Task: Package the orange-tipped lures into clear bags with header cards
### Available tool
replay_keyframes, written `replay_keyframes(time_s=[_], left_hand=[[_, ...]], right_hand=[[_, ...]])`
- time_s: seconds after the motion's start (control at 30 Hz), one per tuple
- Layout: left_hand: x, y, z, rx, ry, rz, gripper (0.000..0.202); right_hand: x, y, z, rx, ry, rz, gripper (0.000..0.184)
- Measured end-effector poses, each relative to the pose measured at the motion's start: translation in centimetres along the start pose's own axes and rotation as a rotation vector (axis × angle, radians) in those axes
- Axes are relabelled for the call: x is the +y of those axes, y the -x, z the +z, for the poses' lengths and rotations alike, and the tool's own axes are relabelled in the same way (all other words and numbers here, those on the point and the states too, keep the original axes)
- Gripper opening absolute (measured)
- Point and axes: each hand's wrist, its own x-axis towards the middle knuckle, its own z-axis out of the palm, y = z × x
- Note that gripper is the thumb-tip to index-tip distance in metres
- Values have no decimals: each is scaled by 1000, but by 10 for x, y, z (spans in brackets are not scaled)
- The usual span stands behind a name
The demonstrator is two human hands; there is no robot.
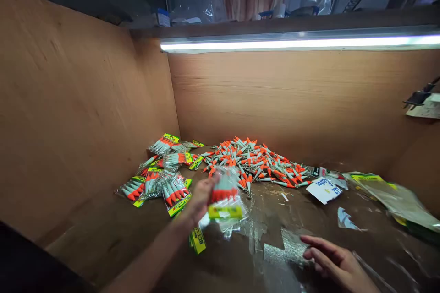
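Observation:
My left hand point(200, 199) grips the edge of a clear packet of fishing lures point(225, 192), blurred by motion. Orange and white lures and a yellow header label show through its plastic. Over the table at the lower right, my right hand point(330, 258) has its fingers apart and holds nothing. Silvery clear plastic pieces point(287, 247) lie just beside its fingertips. Beyond the held packet spreads a heap of loose orange and white lures point(257, 162). To the left, several filled lure packets point(173, 190) are piled up.
Yellow header cards point(197, 240) lie near my left wrist. A white card with blue handwriting point(323, 190) and flat plastic bags point(392, 192) lie at the right. Wooden panels point(85, 114) enclose the table, under a lit tube lamp point(299, 45).

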Motion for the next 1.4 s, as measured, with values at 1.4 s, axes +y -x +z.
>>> replay_keyframes(time_s=[1.4], left_hand=[[-105, 32, -2, -444, -1726, 349, 107]], right_hand=[[-99, -160, 19, 209, 1095, -213, 29]])
